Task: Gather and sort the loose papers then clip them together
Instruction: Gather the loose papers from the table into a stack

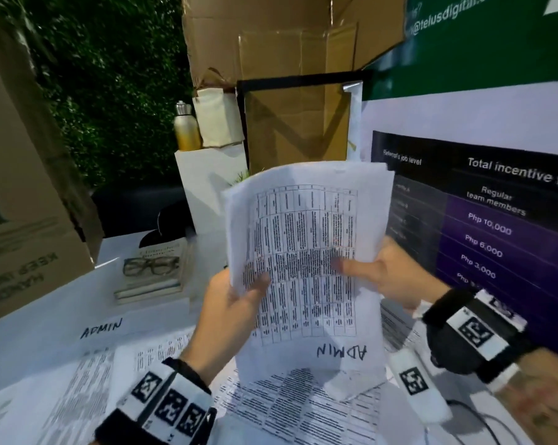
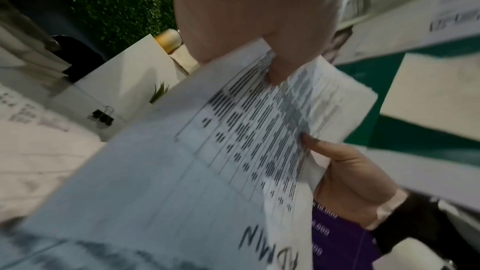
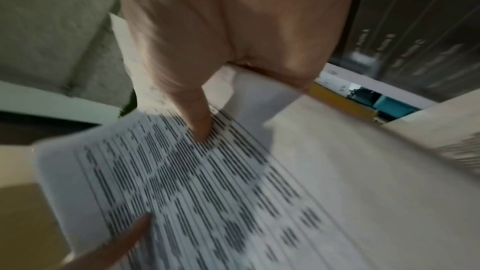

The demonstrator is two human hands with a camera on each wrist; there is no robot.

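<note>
From the head view, both hands hold a sheaf of ADMIN papers (image 1: 306, 264) upright above the table (image 1: 46, 319), its lower edge just over the loose sheets (image 1: 287, 409) still spread beneath. The left hand (image 1: 231, 311) pinches the sheaf's left edge, thumb across the printed grid; the right hand (image 1: 388, 273) grips the right edge, thumb flat on the front. Left of the sheaf lies another page marked ADMIN (image 1: 101, 327), and beyond that a pair of glasses (image 1: 151, 265) on some books (image 1: 149, 285).

The left wrist view shows the thumb (image 2: 281, 59) clamped on the sheaf and, left of it on the table, a black binder clip (image 2: 103, 116), well apart from either hand.

In the right wrist view the right thumb (image 3: 197, 118) presses the print, fingers curled behind; the sheets look unevenly stacked.

I'd worry the ragged edges get clipped crooked if nobody taps them square. Freeing a hand for that clip could also let the pages fan out or slide.
</note>
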